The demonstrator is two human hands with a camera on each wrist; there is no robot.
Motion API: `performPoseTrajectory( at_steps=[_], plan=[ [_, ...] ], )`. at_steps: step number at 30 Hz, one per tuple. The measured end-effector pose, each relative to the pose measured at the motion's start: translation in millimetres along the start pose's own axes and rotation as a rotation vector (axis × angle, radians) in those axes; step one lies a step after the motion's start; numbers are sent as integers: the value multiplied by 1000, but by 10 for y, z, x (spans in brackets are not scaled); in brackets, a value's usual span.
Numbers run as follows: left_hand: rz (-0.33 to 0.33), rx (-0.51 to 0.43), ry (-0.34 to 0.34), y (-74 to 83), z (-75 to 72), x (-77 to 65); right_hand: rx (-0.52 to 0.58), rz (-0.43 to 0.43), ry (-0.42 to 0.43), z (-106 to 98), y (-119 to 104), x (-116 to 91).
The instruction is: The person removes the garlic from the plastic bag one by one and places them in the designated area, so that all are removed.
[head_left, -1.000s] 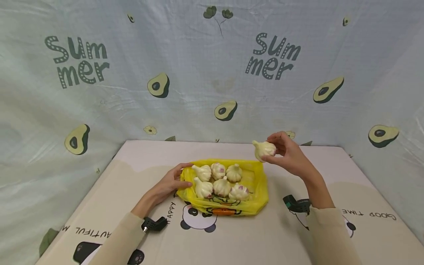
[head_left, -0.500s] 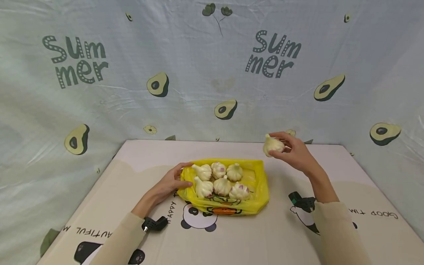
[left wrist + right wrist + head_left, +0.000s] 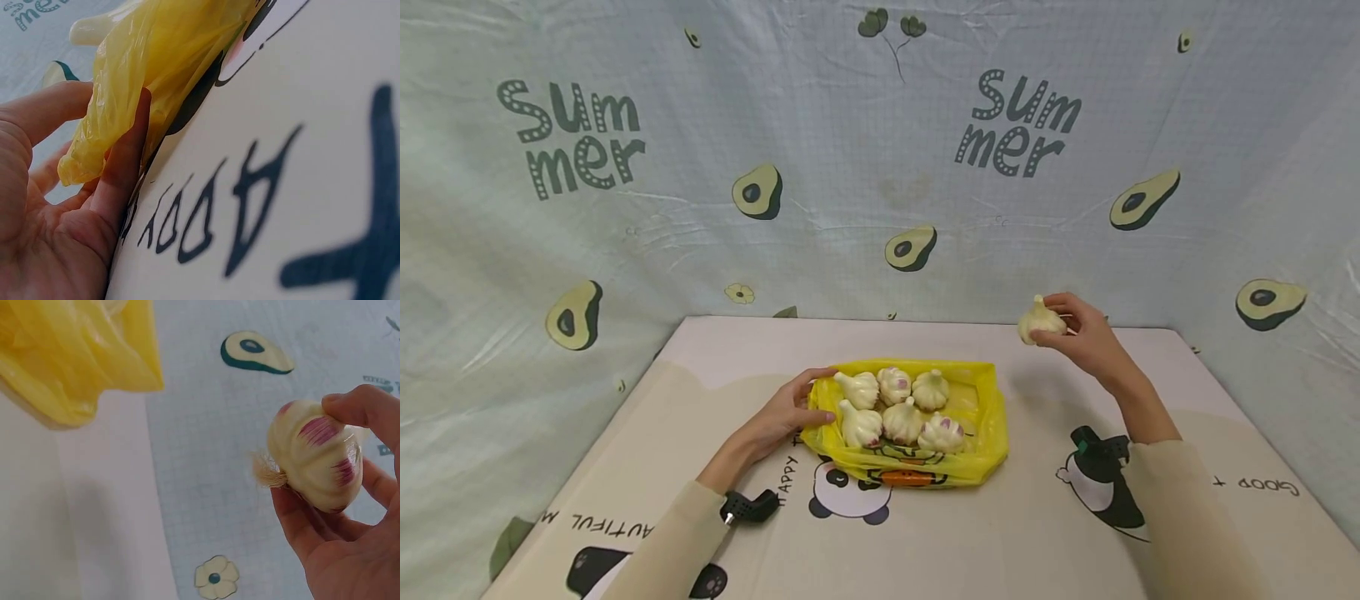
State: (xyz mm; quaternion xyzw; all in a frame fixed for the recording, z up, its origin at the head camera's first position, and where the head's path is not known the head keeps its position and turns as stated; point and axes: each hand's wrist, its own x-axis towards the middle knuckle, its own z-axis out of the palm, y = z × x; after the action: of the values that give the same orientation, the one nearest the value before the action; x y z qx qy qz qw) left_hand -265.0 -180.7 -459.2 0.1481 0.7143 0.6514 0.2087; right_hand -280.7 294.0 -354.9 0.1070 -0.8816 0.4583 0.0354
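Observation:
My right hand (image 3: 1086, 337) holds a garlic bulb (image 3: 1039, 322) up in the air, to the right of and beyond the yellow tray. In the right wrist view the bulb (image 3: 319, 456) shows purple streaks and a tuft of roots, with the thumb on one side and fingers on the other. A shallow tray wrapped in a yellow plastic bag (image 3: 988, 454) rests on the table. Several garlic bulbs (image 3: 902, 422) lie inside it, mostly toward its left and middle. At its left end my left hand (image 3: 786, 412) grips the edge, thumb and fingers around the yellow plastic (image 3: 119, 81).
The table (image 3: 955, 542) has a pale printed cover with panda drawings and lettering. Behind it and at both sides hangs a light curtain (image 3: 835, 125) printed with avocados. Wrist cameras (image 3: 751, 506) are strapped to both forearms.
My right hand has carried its garlic bulb to the right, away from the tray, and the bulb's stem has turned from pointing left to pointing up. Left hand and tray stay put.

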Motion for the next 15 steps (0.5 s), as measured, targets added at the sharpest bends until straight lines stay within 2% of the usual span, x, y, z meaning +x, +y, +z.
performPoseTrajectory(
  at_steps=[7,15],
  plan=[
    [1,-6,0,-7,-5,1,19,5,23,-64,140,81],
    [-4,-13,-6,-1,2,3,62,88,29,-111,298,171]
  ],
)
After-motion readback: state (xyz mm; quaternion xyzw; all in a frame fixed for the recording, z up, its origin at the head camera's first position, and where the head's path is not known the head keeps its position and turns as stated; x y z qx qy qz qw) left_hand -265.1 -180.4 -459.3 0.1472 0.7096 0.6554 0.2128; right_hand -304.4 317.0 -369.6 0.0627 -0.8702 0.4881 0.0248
